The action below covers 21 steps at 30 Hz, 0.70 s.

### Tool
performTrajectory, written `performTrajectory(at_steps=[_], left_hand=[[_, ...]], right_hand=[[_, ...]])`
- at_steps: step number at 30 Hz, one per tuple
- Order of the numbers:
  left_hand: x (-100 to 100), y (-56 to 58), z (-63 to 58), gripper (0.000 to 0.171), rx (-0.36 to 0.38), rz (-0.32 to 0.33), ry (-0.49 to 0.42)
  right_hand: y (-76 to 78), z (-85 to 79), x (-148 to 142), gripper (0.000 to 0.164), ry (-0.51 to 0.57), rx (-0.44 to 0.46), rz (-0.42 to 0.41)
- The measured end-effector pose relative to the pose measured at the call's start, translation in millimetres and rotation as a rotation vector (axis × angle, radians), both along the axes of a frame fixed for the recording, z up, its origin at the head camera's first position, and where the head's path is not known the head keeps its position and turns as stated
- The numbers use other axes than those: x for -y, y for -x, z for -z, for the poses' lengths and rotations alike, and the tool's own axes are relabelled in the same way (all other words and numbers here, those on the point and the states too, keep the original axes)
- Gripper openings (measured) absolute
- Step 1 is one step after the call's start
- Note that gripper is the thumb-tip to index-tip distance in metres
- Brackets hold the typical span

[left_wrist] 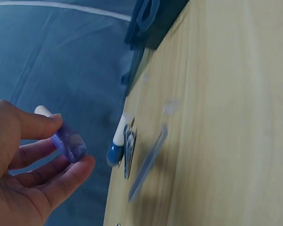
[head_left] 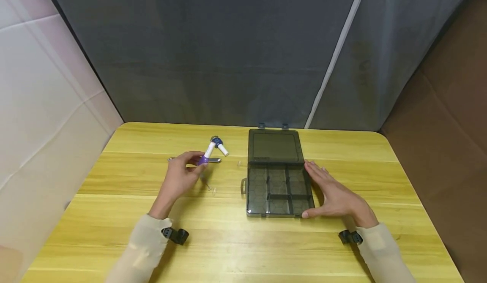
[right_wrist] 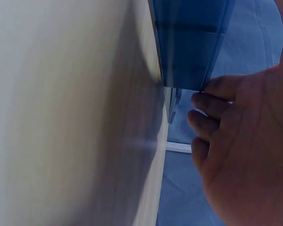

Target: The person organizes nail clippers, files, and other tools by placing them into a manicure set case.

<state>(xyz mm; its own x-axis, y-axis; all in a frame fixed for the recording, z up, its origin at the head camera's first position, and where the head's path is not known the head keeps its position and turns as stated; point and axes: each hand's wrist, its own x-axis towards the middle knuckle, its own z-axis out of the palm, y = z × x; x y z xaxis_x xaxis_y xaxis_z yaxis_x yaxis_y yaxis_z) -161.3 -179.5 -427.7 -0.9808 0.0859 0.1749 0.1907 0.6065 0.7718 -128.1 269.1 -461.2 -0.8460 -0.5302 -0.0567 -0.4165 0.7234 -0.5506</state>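
Observation:
My left hand (head_left: 182,175) pinches a small item with a white shaft and a purple end (left_wrist: 70,141) between thumb and fingers, above the table. A similar white and blue piece (head_left: 222,147) lies behind it. Near that hand are a silver metal tool (head_left: 215,160), perhaps nail clippers, and a slim translucent strip (left_wrist: 148,162). A dark see-through compartment box (head_left: 260,213) stands to the right, its lid (head_left: 275,145) folded back. My right hand (head_left: 335,196) touches the box's right side with fairly straight fingers, its thumb at the front right corner.
Tiny clear pieces (head_left: 214,191) lie on the wooden table (head_left: 236,249) between the left hand and the box. A dark cloth wall (head_left: 198,55) rises behind the table; a pale sheet (head_left: 49,105) hangs left and a brown one (head_left: 445,118) right.

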Motion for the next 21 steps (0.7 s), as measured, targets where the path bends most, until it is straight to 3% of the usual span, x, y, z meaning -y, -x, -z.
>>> performTrajectory(at_steps=[7,21], left_hand=[[-18,-5.2,3.5,0.029,0.023,0.028,-0.067],[-43,-15.2,1.6,0.029,0.120,0.023,-0.148]], right_hand=[[-2.4,-0.1,2,0.136,-0.013,-0.014,0.006],[0.9,5.3,9,0.135,0.012,-0.018,0.025]])
